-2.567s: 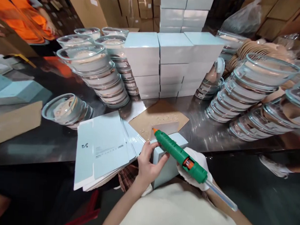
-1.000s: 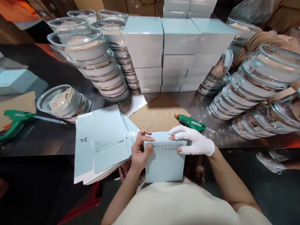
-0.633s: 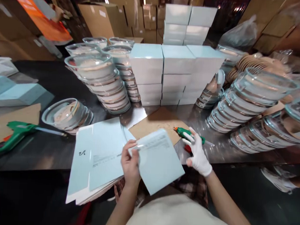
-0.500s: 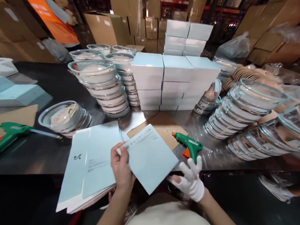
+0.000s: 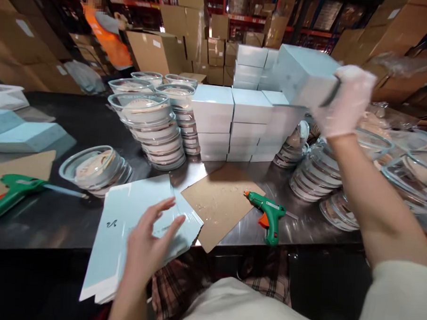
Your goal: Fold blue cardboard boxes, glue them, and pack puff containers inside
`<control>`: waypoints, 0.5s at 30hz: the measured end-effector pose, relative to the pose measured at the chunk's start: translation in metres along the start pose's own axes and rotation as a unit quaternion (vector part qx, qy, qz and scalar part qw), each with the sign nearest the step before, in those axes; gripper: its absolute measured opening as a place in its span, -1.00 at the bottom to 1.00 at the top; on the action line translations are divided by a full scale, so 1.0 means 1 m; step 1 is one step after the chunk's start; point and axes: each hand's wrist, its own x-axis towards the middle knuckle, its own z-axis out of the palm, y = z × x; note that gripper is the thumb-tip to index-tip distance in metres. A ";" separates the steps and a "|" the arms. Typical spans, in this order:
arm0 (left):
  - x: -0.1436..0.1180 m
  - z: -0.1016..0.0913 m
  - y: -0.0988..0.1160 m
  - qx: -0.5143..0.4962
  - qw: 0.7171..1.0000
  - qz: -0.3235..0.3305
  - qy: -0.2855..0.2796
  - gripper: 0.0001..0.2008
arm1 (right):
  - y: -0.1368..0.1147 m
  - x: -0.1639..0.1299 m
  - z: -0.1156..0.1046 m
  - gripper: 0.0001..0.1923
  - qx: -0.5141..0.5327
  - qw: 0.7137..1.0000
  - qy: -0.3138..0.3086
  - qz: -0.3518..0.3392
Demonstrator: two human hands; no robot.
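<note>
My right hand, in a white glove, is raised at the right and grips a light-blue box by its right end. That box is over the right end of a stack of similar boxes; whether it touches them I cannot tell. My bare left hand is open, thumb and fingers apart, over a pile of flat light-blue printed card sheets. A green glue gun with an orange trigger lies on the table, beside a brown cardboard sheet.
Glass dishes stand stacked at left and right, with a shorter dish pile nearer. A second green glue gun and light-blue boxes are at far left. A person in an orange vest stands behind, near cartons.
The light-blue box has left my left hand, which moved left and opened. My right hand rose from the table edge to the stack and now grips a box there.
</note>
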 end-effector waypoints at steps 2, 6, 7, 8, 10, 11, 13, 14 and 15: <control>0.018 -0.033 -0.013 0.166 0.985 -0.047 0.014 -0.32 | 0.003 0.033 0.034 -0.64 0.037 0.997 -0.067 0.028; 0.039 -0.083 -0.070 0.326 0.917 -0.223 0.062 -0.24 | 0.008 0.042 0.076 -0.88 0.114 0.987 -0.111 0.024; 0.041 -0.089 -0.086 0.334 0.906 -0.251 0.070 -0.24 | 0.012 0.040 0.080 -0.87 0.122 0.987 -0.108 0.018; 0.042 -0.092 -0.100 0.335 0.902 -0.267 0.059 -0.24 | 0.015 0.039 0.084 -0.86 0.127 0.986 -0.106 0.011; 0.041 -0.092 -0.119 0.320 0.908 -0.270 0.010 -0.30 | 0.020 0.037 0.085 -0.75 0.127 0.986 -0.105 0.005; 0.040 -0.090 -0.122 0.308 0.915 -0.261 -0.014 -0.34 | 0.020 0.035 0.083 -0.64 0.120 0.988 -0.097 0.010; 0.035 -0.087 -0.117 0.296 0.926 -0.233 -0.022 -0.38 | 0.008 0.022 0.070 -0.44 0.087 0.994 -0.064 0.030; 0.030 -0.086 -0.108 0.301 0.928 -0.222 0.000 -0.36 | -0.004 0.009 0.058 -0.40 0.058 0.996 -0.054 0.048; 0.022 -0.086 -0.097 0.307 0.928 -0.208 0.028 -0.31 | -0.019 -0.009 0.044 -0.38 0.022 0.995 -0.065 0.071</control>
